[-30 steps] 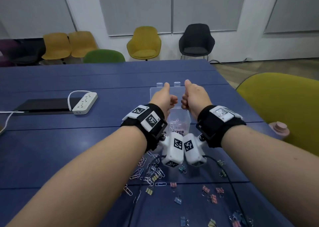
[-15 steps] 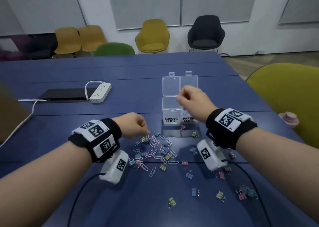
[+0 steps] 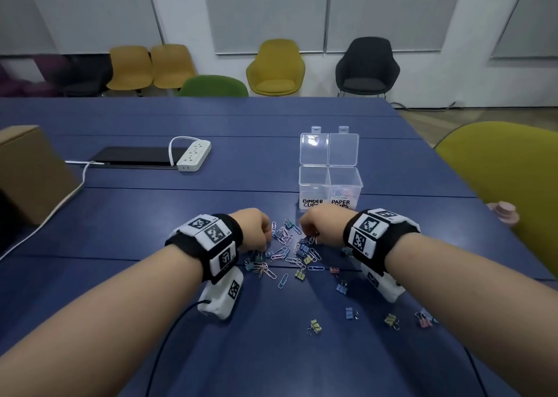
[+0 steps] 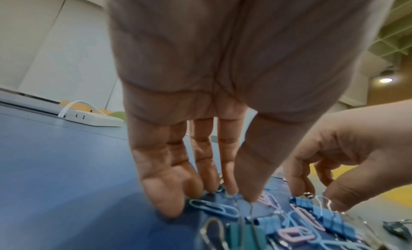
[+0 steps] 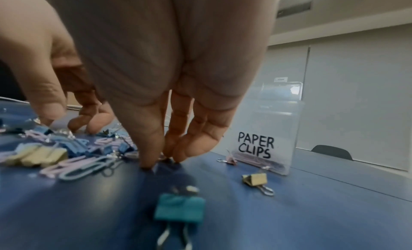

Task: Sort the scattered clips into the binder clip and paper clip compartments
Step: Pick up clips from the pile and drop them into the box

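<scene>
A clear two-part box (image 3: 330,182) stands open, labelled BINDER CLIPS on the left and PAPER CLIPS (image 5: 255,147) on the right; several paper clips (image 3: 344,192) lie in the right part. The scattered pile of clips (image 3: 290,253) lies in front of it. My left hand (image 3: 265,242) reaches down into the pile's left side, thumb and index tips meeting on a paper clip (image 4: 234,196). My right hand (image 3: 308,239) is at the pile's right edge, thumb and fingertips (image 5: 178,155) closing on a small clip I cannot identify.
Loose binder clips lie nearer me, a teal one (image 5: 179,209) and a yellow one (image 5: 255,179) among them. A power strip (image 3: 193,156), a dark tablet (image 3: 136,156) and a cardboard box (image 3: 30,173) sit at the left. A yellow-green chair (image 3: 507,185) stands at the right.
Both hands were up at the box a second ago. The left came down to the pile first, then the right followed from the box.
</scene>
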Demonstrator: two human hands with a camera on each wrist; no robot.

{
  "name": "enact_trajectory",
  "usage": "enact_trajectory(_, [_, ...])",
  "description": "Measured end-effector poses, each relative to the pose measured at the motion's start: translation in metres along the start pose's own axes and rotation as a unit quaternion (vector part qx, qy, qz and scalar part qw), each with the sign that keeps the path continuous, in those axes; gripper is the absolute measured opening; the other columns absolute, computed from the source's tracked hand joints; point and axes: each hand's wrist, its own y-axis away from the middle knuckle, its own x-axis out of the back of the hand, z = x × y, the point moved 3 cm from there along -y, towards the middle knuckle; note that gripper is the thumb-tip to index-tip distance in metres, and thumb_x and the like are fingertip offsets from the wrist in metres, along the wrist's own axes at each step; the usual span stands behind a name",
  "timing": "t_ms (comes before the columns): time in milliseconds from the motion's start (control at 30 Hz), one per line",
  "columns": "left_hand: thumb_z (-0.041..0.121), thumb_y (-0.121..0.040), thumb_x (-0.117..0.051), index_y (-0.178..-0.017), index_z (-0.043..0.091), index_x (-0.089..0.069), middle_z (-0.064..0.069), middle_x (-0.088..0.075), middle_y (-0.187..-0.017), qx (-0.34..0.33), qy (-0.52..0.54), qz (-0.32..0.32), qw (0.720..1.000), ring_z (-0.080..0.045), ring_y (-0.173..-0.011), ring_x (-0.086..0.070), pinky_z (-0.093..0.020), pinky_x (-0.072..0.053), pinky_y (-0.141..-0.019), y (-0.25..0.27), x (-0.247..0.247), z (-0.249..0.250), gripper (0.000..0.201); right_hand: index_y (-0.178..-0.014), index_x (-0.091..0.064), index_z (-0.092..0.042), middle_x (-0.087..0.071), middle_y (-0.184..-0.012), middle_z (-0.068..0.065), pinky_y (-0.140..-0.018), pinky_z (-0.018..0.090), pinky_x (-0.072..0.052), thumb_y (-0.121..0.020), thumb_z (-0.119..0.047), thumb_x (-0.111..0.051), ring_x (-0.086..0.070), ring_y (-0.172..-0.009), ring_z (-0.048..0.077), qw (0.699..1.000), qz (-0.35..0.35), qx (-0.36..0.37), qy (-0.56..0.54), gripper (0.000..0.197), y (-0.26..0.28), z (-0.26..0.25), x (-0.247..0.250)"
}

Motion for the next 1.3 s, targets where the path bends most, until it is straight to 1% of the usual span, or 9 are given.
enact_trajectory(133, [0.026, -0.076, -0.075, -0.087, 0.019, -0.062, 0.001, -0.063, -0.086, -0.013, -0.027, -0.003, 1.0, -0.017, -0.076, -0.056, -0.031, -0.052, -0.076, 0.002, -0.004, 0.008, 0.018, -0.093, -0.064, -0.015, -0.066, -0.099, 0.007, -0.082, 0.029, -0.048, -0.087, -0.006, -0.055, -0.059, -0.092, 0.025, 1.0, -0.011, -0.008, 0.026, 0.014, 0.004, 0.0, -0.002])
enact_trajectory(267, [0.03, -0.075, -0.077, -0.088, 0.018, -0.063, 0.001, -0.062, -0.084, -0.027, -0.021, -0.009, 0.999, -0.016, -0.074, -0.055, -0.029, -0.05, -0.073, 0.003, -0.008, 0.017, 0.022, -0.102, -0.065, -0.009, -0.067, -0.109, 0.008, -0.083, 0.031, -0.049, -0.086, -0.006, -0.058, -0.059, -0.093, 0.024, 0.999, -0.02, -0.039, 0.005, 0.018, 0.006, 0.001, -0.008])
enact_trajectory(433, [0.021, -0.073, -0.079, -0.095, 0.018, -0.066, 0.002, -0.064, -0.086, -0.039, 0.021, -0.041, 0.998, -0.014, -0.077, -0.056, -0.028, -0.049, -0.078, 0.001, -0.014, 0.027, 0.025, -0.106, -0.065, -0.006, -0.07, -0.103, 0.01, -0.06, 0.027, -0.048, -0.076, -0.014, -0.07, -0.059, -0.081, 0.021, 0.995, -0.042, -0.076, -0.056, 0.031, 0.007, -0.003, -0.009])
enact_trajectory(633, [0.008, -0.075, -0.074, -0.099, 0.015, -0.067, 0.001, -0.06, -0.084, -0.027, -0.022, -0.043, 0.998, -0.016, -0.08, -0.053, -0.026, -0.045, -0.073, 0.0, -0.013, 0.037, 0.025, -0.103, -0.066, -0.006, -0.068, -0.108, 0.012, -0.083, 0.035, -0.053, -0.08, -0.017, -0.069, -0.064, -0.098, 0.029, 0.998, -0.01, -0.063, 0.003, 0.026, 0.002, -0.009, -0.014])
enact_trajectory(967, [0.014, -0.083, -0.063, -0.088, 0.016, -0.059, -0.003, -0.057, -0.087, -0.041, -0.125, -0.011, 0.991, -0.019, -0.079, -0.05, -0.027, -0.045, -0.074, -0.003, -0.023, 0.043, 0.008, -0.077, -0.057, -0.011, -0.065, -0.09, 0.011, -0.083, 0.04, -0.056, -0.082, -0.016, -0.061, -0.061, -0.082, 0.03, 0.995, -0.035, -0.097, -0.018, 0.008, 0.003, -0.004, -0.027])
enact_trajectory(1100, [0.011, -0.09, -0.047, -0.091, 0.008, -0.063, -0.008, -0.057, -0.091, -0.037, -0.153, -0.009, 0.987, -0.022, -0.083, -0.052, -0.033, -0.05, -0.087, 0.004, -0.032, 0.047, 0.016, -0.088, -0.068, -0.007, -0.07, -0.091, 0.01, -0.077, 0.034, -0.055, -0.083, -0.011, -0.059, -0.059, -0.076, 0.025, 0.987, -0.042, -0.122, -0.092, 0.011, 0.018, 0.001, -0.025])
enact_trajectory(1167, [0.01, -0.09, -0.048, -0.085, 0.014, -0.062, -0.004, -0.059, -0.089, -0.041, -0.112, 0.011, 0.993, -0.021, -0.085, -0.054, -0.032, -0.05, -0.088, 0.007, -0.03, 0.045, 0.015, -0.081, -0.062, -0.008, -0.06, -0.075, 0.011, -0.064, 0.031, -0.05, -0.086, -0.004, -0.055, -0.052, -0.065, 0.022, 0.95, -0.021, -0.136, -0.279, 0.009, 0.029, 0.006, -0.025])
enact_trajectory(1200, [0.009, -0.089, -0.05, -0.079, 0.017, -0.06, 0.0, -0.06, -0.084, -0.041, -0.065, 0.031, 0.997, -0.019, -0.083, -0.055, -0.03, -0.05, -0.085, 0.009, -0.025, 0.043, 0.016, -0.077, -0.058, -0.008, -0.052, -0.068, 0.01, -0.057, 0.028, -0.048, -0.087, -0.001, -0.052, -0.047, -0.059, 0.02, 0.903, -0.003, -0.138, -0.407, 0.013, 0.036, 0.007, -0.024])
enact_trajectory(1300, [0.003, -0.087, -0.056, -0.073, 0.019, -0.058, 0.005, -0.054, -0.068, -0.012, 0.164, 0.08, 0.983, -0.014, -0.067, -0.051, -0.022, -0.045, -0.065, 0.015, -0.01, 0.029, 0.022, -0.069, -0.044, -0.01, -0.034, -0.057, 0.004, -0.045, 0.02, -0.035, -0.09, 0.002, -0.043, -0.034, -0.052, 0.015, 0.686, 0.05, -0.141, -0.712, 0.024, 0.046, 0.015, -0.02])
